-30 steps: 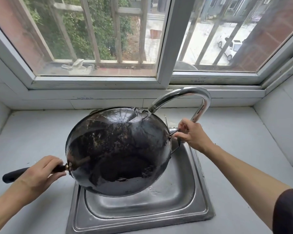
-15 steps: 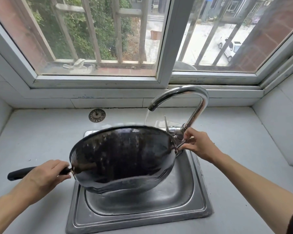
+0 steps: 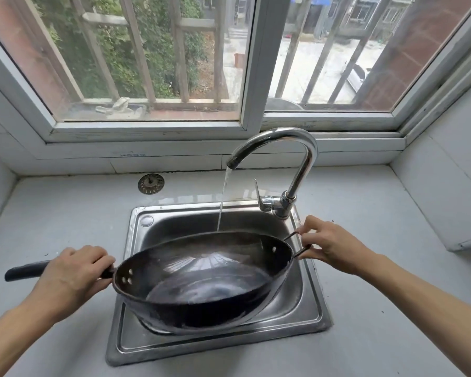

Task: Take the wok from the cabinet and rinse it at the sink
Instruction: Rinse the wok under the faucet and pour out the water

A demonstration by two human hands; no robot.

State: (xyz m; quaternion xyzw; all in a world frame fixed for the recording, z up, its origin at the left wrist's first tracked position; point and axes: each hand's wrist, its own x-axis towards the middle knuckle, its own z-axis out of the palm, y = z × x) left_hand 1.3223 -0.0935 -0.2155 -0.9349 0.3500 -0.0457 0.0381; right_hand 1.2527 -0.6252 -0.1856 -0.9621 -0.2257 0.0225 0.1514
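The left hand (image 3: pixel 74 276) is wrapped fully around the black long handle (image 3: pixel 25 270), fingers curled closed over it just beside the bowl; the wok (image 3: pixel 201 281) it carries is dark, held mouth-up over the steel sink (image 3: pixel 136 346), tilted slightly with its near rim lower; whether its underside touches the basin cannot be told; inside the wok a shallow sheen of water lies on the blackened floor, with rivet holes showing on both walls; a strainer plug (image 3: pixel 151 183) lies on the grey counter (image 3: pixel 52 213) behind the sink; a thin stream of water (image 3: pixel 223 200) falls from the curved chrome faucet (image 3: pixel 297 148) to the wok's far rim; the faucet's lever (image 3: pixel 259 197) stands raised; the right hand (image 3: pixel 329 243) pinches the small wire loop handle (image 3: pixel 297 242) on the wok's right side, thumb and fingertips closed on it.
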